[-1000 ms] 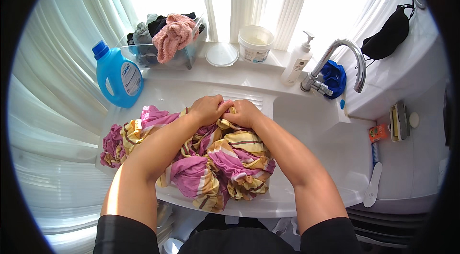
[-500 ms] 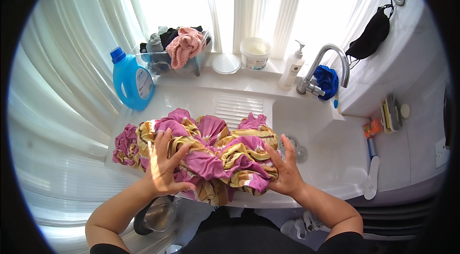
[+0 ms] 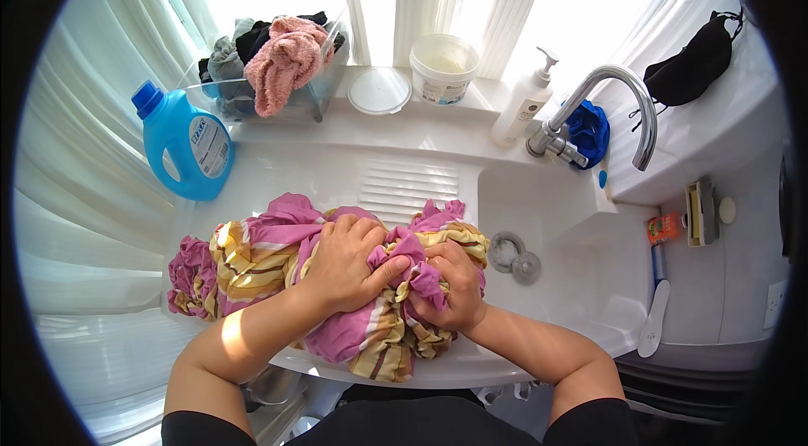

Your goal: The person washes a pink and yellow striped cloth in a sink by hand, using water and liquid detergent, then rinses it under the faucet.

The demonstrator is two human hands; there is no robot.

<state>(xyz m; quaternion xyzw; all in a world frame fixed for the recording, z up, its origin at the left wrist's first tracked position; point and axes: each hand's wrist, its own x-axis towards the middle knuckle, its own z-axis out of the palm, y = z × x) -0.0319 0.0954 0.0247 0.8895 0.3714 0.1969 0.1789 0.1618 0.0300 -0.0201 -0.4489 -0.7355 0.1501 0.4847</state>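
A bunched pink and yellow patterned cloth (image 3: 345, 332) lies in a long heap across the ridged washboard side of the white sink (image 3: 551, 219). My left hand (image 3: 349, 265) presses into its middle, fingers and thumb bent round a raised pink fold. Close beside it, my right hand (image 3: 450, 286) is closed on the same cloth, with pink fabric bulging out between the two hands. The heap's left end spreads loosely, away from both hands. Part of the washboard (image 3: 408, 181) shows behind the cloth, and the drain (image 3: 509, 254) is just right of it.
A blue detergent bottle (image 3: 187, 146) stands at back left, near a clear bin (image 3: 311, 101) of clothes. Along the ledge are a round lid (image 3: 380, 91), a white tub (image 3: 444, 67) and a pump bottle (image 3: 520, 109). The curved tap (image 3: 610, 76) rises at back right; a white-handled brush (image 3: 654, 320) lies right.
Both hands have moved inward from the spread-out cloth and closed on folds at its middle. The cloth is bunched between them. The view has shifted a little.
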